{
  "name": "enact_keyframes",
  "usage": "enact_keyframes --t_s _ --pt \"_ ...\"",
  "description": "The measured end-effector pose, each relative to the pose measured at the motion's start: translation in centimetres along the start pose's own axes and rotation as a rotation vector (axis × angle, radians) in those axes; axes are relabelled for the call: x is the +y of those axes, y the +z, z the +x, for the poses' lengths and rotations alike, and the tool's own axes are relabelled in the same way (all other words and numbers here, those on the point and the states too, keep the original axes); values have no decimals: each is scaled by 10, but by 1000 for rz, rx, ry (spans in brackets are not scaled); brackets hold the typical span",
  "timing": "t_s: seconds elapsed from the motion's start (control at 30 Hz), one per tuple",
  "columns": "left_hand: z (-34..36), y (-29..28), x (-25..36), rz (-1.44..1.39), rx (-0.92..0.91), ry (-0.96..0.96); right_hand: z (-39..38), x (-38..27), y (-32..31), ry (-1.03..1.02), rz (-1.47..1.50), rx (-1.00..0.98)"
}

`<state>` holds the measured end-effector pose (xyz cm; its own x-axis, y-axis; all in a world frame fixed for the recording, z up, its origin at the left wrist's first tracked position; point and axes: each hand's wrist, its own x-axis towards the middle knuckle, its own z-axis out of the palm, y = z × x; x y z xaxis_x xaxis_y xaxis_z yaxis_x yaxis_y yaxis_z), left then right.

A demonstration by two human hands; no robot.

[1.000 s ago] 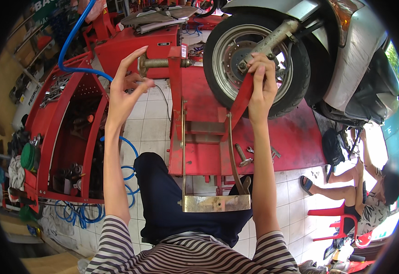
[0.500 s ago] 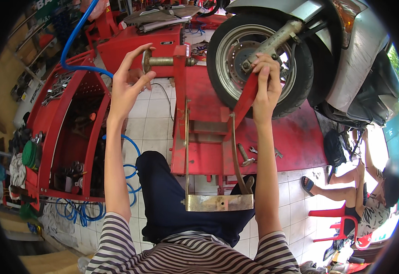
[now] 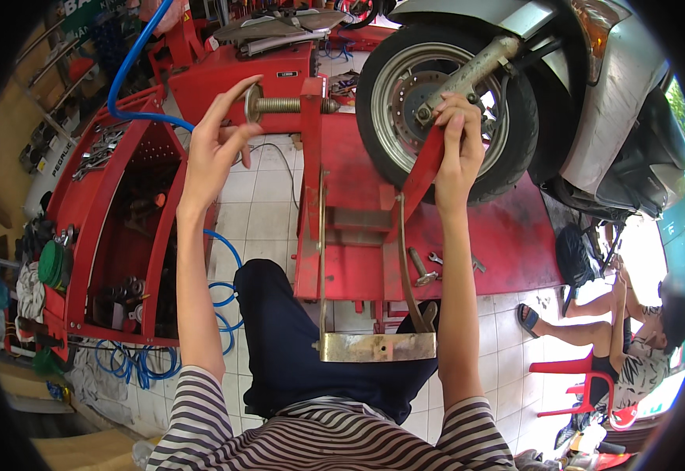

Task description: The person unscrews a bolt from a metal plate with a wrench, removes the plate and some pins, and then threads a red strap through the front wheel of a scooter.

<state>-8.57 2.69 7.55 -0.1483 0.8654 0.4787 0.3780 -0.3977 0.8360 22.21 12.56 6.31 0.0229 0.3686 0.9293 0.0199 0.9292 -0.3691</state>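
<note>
My left hand (image 3: 213, 153) is open, its fingers curved and apart beside the round end of a threaded clamp screw (image 3: 280, 105). The screw passes through the left upright (image 3: 310, 157) of a red wheel clamp, its tip pointing at the tyre. My right hand (image 3: 459, 153) is closed on the top of the clamp's right red arm (image 3: 422, 174), which leans outward. A scooter's front wheel (image 3: 374, 118) stands between the uprights, toward the right arm. A bare metal U-shaped bracket (image 3: 374, 348) hangs from the clamp over my legs.
A red tool cart (image 3: 83, 259) with wrenches on top stands at the left. Blue hose (image 3: 229, 243) coils on the tiled floor. A bolt and small wrenches (image 3: 421, 267) lie on the red lift platform (image 3: 507, 235). Another person (image 3: 641, 353) sits on a red chair at the right.
My left hand's fingers have drawn slightly left, away from the screw's round end. My right hand keeps its hold on the red arm.
</note>
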Motion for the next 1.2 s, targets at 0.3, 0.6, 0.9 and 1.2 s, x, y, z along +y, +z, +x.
enact_keyframes --t_s 0.3,0.6,0.9,1.2 --pt "-6 28 0 -111 121 251 0 -4 1 27 -4 -5" --pt "5 14 -7 -112 63 108 -2 -1 0 32 14 2" --pt "6 -7 -13 -102 -105 -79 -2 -4 0 32 -8 -6" --pt "-2 18 -4 -26 64 192 0 -6 2 24 -1 12"
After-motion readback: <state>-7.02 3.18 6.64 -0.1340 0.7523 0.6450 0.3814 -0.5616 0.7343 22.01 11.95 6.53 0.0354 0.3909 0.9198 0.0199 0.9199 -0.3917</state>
